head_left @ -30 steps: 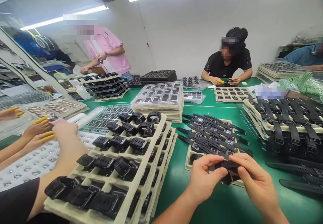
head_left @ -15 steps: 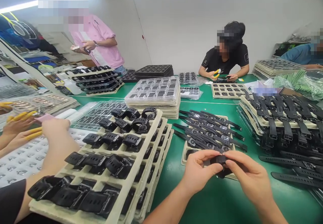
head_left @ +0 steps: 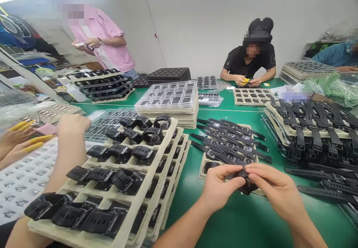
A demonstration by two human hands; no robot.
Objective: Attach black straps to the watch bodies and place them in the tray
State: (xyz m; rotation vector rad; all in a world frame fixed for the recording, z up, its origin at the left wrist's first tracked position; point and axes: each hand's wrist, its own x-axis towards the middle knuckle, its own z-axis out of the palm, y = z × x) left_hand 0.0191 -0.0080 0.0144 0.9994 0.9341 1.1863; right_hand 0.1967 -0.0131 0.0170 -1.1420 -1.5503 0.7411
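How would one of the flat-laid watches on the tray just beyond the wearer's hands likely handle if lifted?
The straps should flex rather than stay stiff, since similar ones curl into loops on the looped watches. The glossy watch back looks rigid and possibly slippery. Neighbouring straps might shift too, as they lie crowded together.

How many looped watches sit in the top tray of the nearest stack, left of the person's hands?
15 watches, three per row: back row, second row, middle row, fourth row, front row. Any tucked beneath these would be hidden.
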